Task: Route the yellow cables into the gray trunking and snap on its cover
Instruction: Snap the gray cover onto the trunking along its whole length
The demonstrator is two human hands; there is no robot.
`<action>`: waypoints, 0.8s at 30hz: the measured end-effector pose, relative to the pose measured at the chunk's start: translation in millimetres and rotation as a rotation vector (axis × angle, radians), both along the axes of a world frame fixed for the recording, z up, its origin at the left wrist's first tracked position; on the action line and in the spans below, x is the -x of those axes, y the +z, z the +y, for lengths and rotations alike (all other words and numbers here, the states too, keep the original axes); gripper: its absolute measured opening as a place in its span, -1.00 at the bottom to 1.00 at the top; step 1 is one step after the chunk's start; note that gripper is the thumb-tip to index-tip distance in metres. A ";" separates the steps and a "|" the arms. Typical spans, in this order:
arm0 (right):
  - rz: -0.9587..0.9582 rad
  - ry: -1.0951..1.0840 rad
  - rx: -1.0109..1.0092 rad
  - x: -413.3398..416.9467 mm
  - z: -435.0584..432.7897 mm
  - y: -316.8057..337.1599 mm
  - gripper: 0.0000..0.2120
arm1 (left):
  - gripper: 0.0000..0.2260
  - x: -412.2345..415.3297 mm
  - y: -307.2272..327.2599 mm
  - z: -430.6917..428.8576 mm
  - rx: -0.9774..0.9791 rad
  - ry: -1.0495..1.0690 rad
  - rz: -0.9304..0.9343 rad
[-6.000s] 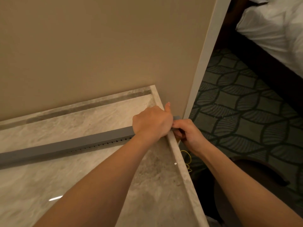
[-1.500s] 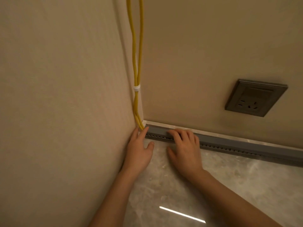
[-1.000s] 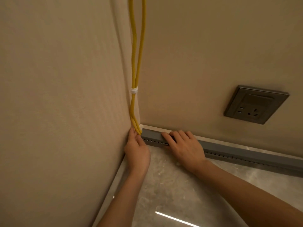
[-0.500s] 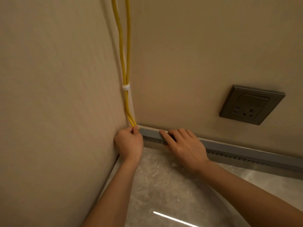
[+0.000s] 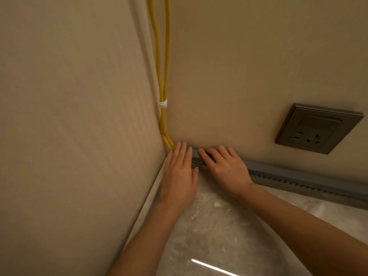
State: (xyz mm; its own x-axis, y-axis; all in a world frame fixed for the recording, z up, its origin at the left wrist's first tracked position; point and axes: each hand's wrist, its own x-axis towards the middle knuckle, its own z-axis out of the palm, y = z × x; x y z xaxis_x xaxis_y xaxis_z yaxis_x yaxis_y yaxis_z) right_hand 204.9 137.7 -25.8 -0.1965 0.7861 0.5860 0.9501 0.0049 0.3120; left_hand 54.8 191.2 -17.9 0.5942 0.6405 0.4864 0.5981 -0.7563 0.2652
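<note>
Yellow cables: two strands, hanging down the wall corner, bound by a white tie partway down. Below the tie they bend toward the corner end of the trunking, and that end is hidden under your left fingertips, so where they enter cannot be seen.

Gray trunking: one length, lying along the foot of the back wall on the marble ledge, slotted side facing you. The cover appears seated along the visible run to the right; judged, not confirmed, at the corner end.

Left hand: flat, fingers extended and together, gripping nothing. The fingertips touch the cables where they meet the corner and lie over the very end of the trunking. You likely hold it so to keep the strands tucked low while the cover closes over them.

Right hand: palm down, fingers spread across the top of the trunking just beside your left hand, pressing rather than grasping. A dark gap shows under the index finger, which suggests the cover is not yet snapped home there.

Wall socket: on the back wall above the trunking, well apart from both hands, not involved.

Stage, judged: routing is nearly done and the last stretch of cover is being pressed shut. Risk: a strand pinched under the cover lip at the bend.
</note>
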 end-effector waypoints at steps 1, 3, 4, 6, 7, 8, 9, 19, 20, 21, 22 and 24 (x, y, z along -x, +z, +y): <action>0.000 0.007 -0.005 1.1 1.4 -0.8 -0.61 | -0.48 1.3 0.9 6.1 -0.031 0.031 0.131; -0.004 0.017 -0.017 2.8 4.6 -2.4 -0.60 | -0.45 4.5 5.5 13.0 -0.067 0.082 0.309; -0.006 0.024 -0.021 3.8 6.4 -2.7 -0.60 | -0.43 6.7 8.8 14.1 -0.066 0.100 0.379; -0.013 0.034 -0.032 6.3 9.8 -2.7 -0.60 | -0.42 10.5 13.3 16.1 -0.095 0.118 0.519; -0.012 0.035 -0.037 7.6 11.0 -2.9 -0.60 | -0.42 11.2 15.3 16.2 -0.109 0.124 0.579; -0.010 0.033 -0.041 8.4 12.2 -3.0 -0.61 | -0.41 11.9 17.7 15.6 -0.127 0.140 0.620; -0.008 0.029 -0.043 8.9 13.1 -3.6 -0.61 | -0.41 12.3 18.5 15.2 -0.153 0.152 0.650; 0.026 0.009 -0.022 2.4 11.8 -13.6 -0.58 | -0.41 15.9 19.6 18.6 -0.211 0.128 0.813; 0.026 0.015 -0.033 2.0 12.1 -13.7 -0.60 | -0.41 14.4 22.5 18.0 -0.226 0.136 0.833; 0.022 0.026 -0.043 1.8 13.0 -13.5 -0.62 | -0.41 12.9 25.7 17.4 -0.249 0.147 0.860; 0.015 0.040 -0.051 1.8 13.8 -13.3 -0.64 | -0.42 11.8 28.8 16.5 -0.277 0.159 0.896; -0.006 0.071 -0.063 1.4 15.3 -12.7 -0.69 | -0.42 10.7 31.4 14.4 -0.345 0.178 0.965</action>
State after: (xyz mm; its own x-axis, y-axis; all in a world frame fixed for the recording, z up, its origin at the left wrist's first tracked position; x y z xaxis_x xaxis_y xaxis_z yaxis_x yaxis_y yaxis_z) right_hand 203.6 153.0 -38.5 -0.2541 0.7319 0.6323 0.9461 0.0525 0.3195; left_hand 44.1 205.6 13.5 0.7388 0.6734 0.0274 0.5511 -0.5803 -0.5996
